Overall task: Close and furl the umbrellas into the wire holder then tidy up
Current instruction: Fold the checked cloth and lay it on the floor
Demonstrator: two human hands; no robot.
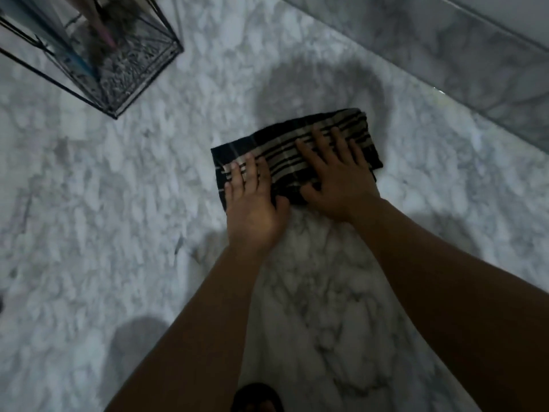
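Head view, looking down at a white-and-grey marble floor [89, 233]. A folded cloth [285, 147], black with beige stripes, lies flat on the floor near the centre of the frame, its long side running from lower left to upper right. I see both hands laid palm-down on it with straight, spread fingers: the left hand [252, 203] presses the cloth's left end, its heel and thumb reaching back onto the bare marble, and the right hand [335, 173] covers the right half, its thumb lying along the near edge. Neither hand curls round or pinches the fabric; the two sit just beside each other, thumbs close but apart. Both bare forearms enter from the bottom edge. At upper left, well apart from the cloth, stands the wire holder [142, 81], a black frame with a patterned, perforated base; furled umbrellas [98, 28] stand inside it, though blur hides their number and detail. A raised marble step [445, 63] runs diagonally across the upper right corner. At the bottom edge, between the forearms, a dark sandal [255, 395] shows in part.
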